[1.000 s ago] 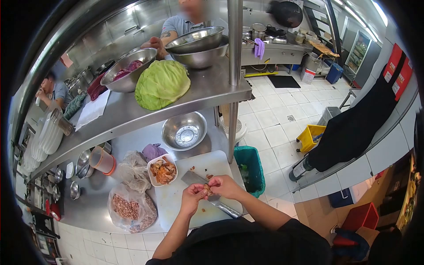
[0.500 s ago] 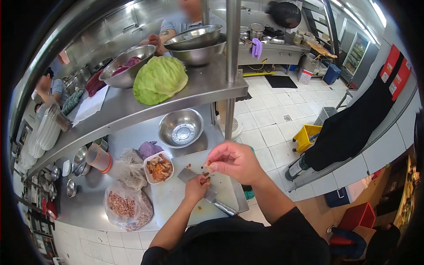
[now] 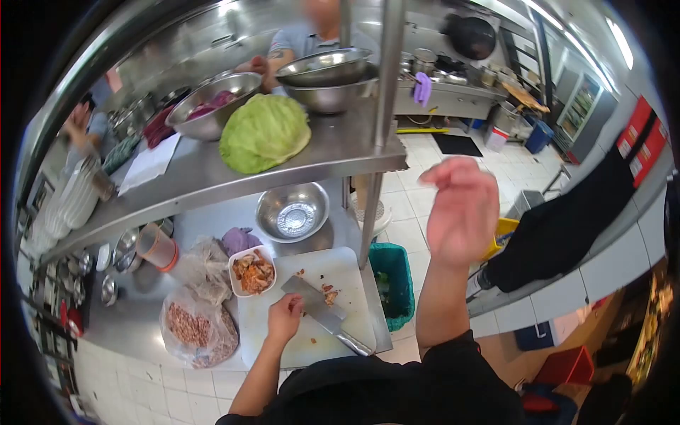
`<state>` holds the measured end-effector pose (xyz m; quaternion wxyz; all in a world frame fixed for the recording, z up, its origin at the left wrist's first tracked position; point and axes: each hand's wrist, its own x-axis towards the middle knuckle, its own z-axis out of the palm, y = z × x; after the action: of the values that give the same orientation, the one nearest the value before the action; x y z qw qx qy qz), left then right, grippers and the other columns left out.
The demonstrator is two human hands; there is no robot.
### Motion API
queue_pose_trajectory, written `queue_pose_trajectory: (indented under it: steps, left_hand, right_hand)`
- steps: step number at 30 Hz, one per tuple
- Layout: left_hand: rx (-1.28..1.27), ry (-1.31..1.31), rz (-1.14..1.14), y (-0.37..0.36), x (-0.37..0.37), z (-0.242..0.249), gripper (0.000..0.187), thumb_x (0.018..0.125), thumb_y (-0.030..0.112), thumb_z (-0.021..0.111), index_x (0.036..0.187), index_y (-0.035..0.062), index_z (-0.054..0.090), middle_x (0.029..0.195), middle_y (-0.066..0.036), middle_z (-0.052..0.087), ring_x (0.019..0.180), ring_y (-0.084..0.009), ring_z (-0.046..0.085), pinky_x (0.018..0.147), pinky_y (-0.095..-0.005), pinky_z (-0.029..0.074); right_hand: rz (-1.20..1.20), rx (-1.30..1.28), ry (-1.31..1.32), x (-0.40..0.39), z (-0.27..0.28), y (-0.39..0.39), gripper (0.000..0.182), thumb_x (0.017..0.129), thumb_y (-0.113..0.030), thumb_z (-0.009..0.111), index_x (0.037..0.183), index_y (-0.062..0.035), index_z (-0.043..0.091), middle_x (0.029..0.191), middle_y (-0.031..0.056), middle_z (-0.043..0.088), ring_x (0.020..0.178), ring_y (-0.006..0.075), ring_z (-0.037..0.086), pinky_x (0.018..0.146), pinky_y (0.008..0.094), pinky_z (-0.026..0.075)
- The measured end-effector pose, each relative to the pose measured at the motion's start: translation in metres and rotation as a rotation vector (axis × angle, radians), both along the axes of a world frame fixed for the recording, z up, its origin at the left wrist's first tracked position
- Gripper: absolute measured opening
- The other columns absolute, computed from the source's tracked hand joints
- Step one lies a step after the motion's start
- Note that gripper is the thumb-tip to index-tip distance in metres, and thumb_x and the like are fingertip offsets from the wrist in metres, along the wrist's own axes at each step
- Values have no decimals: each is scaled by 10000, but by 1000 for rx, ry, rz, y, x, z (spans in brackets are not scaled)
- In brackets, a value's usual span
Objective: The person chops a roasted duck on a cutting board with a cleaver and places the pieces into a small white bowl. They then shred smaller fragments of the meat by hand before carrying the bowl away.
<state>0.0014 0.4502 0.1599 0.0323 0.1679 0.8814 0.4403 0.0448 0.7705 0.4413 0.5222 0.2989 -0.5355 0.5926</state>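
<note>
My left hand (image 3: 285,316) is over the white cutting board (image 3: 352,273), its fingers curled in beside the cleaver (image 3: 316,301); whatever they may pinch is hidden. The cleaver lies flat on the board, its handle toward the front right corner. Small pieces of browned meat (image 3: 329,296) lie just beyond the blade. My right hand (image 3: 464,212) is raised to the right, past the board's edge and above the floor, smeared by motion. A square white container (image 3: 232,273) of chopped browned meat (image 3: 253,274) stands at the board's left edge.
A green-lined bin (image 3: 404,283) stands right of the table. Steel bowl (image 3: 292,212), bag of pink chopped pieces (image 3: 195,327) and measuring jug (image 3: 157,246) are on the table. Overhead, a steel shelf (image 3: 340,159) holds lettuce (image 3: 264,133) and bowls. A person (image 3: 294,46) stands beyond it.
My right hand has swung up and right, away from the board. My left hand has drawn back left off the cleaver blade. The green-lined bin has come into fuller view.
</note>
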Motion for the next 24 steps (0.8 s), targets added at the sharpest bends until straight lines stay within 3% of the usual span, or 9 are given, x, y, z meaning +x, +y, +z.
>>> queue_pose_trajectory:
  steps: [3, 6, 10, 12, 14, 17, 21, 23, 24]
  left_hand:
    - [161, -201, 145, -34, 14, 2, 173, 990, 143, 664, 1079, 5, 717, 825, -103, 750, 700, -168, 704, 680, -332, 573]
    - [160, -203, 160, -45, 25, 25, 206, 1026, 170, 642, 1062, -19, 716, 823, -90, 744, 692, -122, 677, 665, -302, 559]
    - [252, -174, 143, -34, 20, 42, 274, 1047, 227, 634, 1079, -35, 710, 860, -90, 748, 739, -126, 678, 706, -286, 551]
    - [318, -158, 124, -23, 17, 48, 291, 1048, 242, 635, 1092, -36, 706, 886, -89, 749, 766, -126, 680, 726, -284, 550]
    - [437, -188, 88, -14, 8, 49, 298, 1044, 246, 642, 1126, -36, 693, 952, -90, 747, 836, -134, 689, 786, -282, 547]
    - [456, -127, 13, 12, -15, 65, 279, 1033, 223, 653, 1126, -37, 691, 960, -88, 746, 877, -139, 697, 818, -286, 549]
    - [265, 85, -118, 92, -68, 113, 422, 1020, 287, 663, 1293, -32, 623, 1169, -161, 730, 1056, -224, 708, 931, -348, 546]
    - [254, 244, -149, 150, -114, 110, 530, 1023, 371, 641, 1372, -22, 576, 1254, -203, 696, 1121, -290, 691, 988, -368, 526]
    - [240, 211, -166, 177, -127, 121, 533, 1032, 377, 614, 1378, -26, 570, 1274, -211, 685, 1137, -306, 682, 994, -377, 520]
  right_hand:
    - [-110, -460, -440, -82, -44, 50, 186, 1048, -161, 583, 1089, 9, 647, 1072, 87, 683, 903, 163, 642, 846, 312, 539]
    - [-262, -363, -727, -179, -113, 93, 270, 984, -46, 618, 1250, -11, 644, 1190, 83, 683, 1066, 199, 645, 949, 321, 512]
    - [69, -495, -541, -296, -200, 132, 395, 1053, -235, 562, 1383, -18, 572, 1318, 106, 635, 1204, 235, 598, 1023, 366, 475]
    - [499, -462, -454, -314, -204, 126, 461, 1074, -300, 519, 1446, -27, 523, 1369, 105, 602, 1244, 251, 569, 1056, 401, 452]
    - [482, -407, -488, -340, -221, 120, 456, 1072, -290, 519, 1446, -29, 523, 1365, 101, 603, 1239, 249, 569, 1052, 400, 455]
    - [356, -269, -680, -329, -311, 121, 443, 1067, -261, 520, 1447, -34, 524, 1354, 90, 605, 1224, 240, 570, 1040, 397, 463]
    - [-264, 206, -658, -205, -265, 61, 274, 1040, -174, 590, 1279, -42, 618, 1126, 74, 682, 1031, 180, 669, 887, 378, 571]
    - [398, -482, -887, -153, -244, 39, 266, 1026, -123, 603, 1276, -35, 615, 1141, 78, 689, 1062, 193, 675, 875, 387, 578]
    - [392, -484, -880, -144, -240, 41, 266, 1026, -123, 603, 1276, -35, 615, 1141, 78, 689, 1062, 193, 675, 875, 387, 578]
